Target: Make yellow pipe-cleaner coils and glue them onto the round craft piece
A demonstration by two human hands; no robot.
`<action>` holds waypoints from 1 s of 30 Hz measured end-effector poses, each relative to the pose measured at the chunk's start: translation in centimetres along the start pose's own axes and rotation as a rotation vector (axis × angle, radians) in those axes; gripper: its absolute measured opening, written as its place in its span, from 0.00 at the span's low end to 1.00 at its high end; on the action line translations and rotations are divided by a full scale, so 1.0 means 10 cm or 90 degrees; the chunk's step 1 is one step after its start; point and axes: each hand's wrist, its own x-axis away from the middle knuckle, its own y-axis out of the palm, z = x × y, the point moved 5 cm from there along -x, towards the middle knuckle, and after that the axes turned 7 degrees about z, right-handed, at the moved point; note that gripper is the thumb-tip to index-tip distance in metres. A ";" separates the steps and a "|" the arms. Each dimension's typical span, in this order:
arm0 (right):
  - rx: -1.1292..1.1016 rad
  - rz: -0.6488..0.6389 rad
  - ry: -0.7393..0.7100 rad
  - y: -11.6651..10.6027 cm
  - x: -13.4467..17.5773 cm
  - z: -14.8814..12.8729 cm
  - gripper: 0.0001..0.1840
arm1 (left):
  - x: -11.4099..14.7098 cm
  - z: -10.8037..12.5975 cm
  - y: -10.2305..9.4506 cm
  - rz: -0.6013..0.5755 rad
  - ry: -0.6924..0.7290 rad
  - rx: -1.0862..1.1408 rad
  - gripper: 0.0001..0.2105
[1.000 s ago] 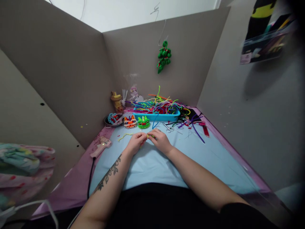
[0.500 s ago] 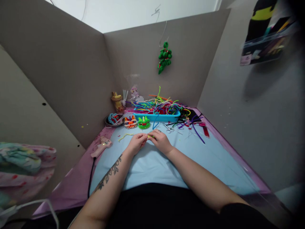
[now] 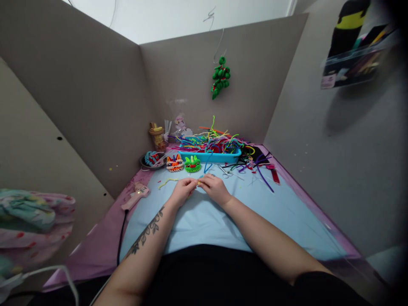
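Note:
My left hand (image 3: 184, 190) and my right hand (image 3: 214, 187) meet over the blue cloth, fingertips almost touching. Both are closed in a pinch on a pale yellow pipe cleaner (image 3: 166, 182), whose loose end trails out to the left past my left hand. A small yellow bit shows between the fingertips; the rest is hidden by my fingers. Just beyond my hands sit a green animal-head figure (image 3: 192, 164) and an orange and white one (image 3: 174, 163). Scissors (image 3: 227, 173) lie beyond my right hand, close to a bent blue pipe cleaner (image 3: 208, 165).
A blue tray (image 3: 210, 157) heaped with coloured pipe cleaners stands at the back. To the left are a pink glue gun (image 3: 137, 197) with a black cord, a dark bowl (image 3: 144, 162) and a brown cup (image 3: 157, 138). Purple pipe cleaners (image 3: 265, 179) lie right. Grey panels (image 3: 204, 76) enclose the table.
My fingers have shifted slightly around the yellow pipe cleaner, and less of it shows by my right fingertips. Everything else stays in place.

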 end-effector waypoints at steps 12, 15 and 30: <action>0.005 0.047 0.032 -0.02 0.00 0.02 0.08 | -0.02 0.03 -0.03 0.045 0.050 -0.061 0.15; 0.008 0.042 0.030 0.00 0.01 0.02 0.08 | -0.02 0.03 0.00 0.047 0.058 -0.108 0.15; 0.037 0.114 0.131 -0.25 -0.10 0.19 0.06 | -0.07 -0.07 -0.45 0.025 0.132 -0.501 0.09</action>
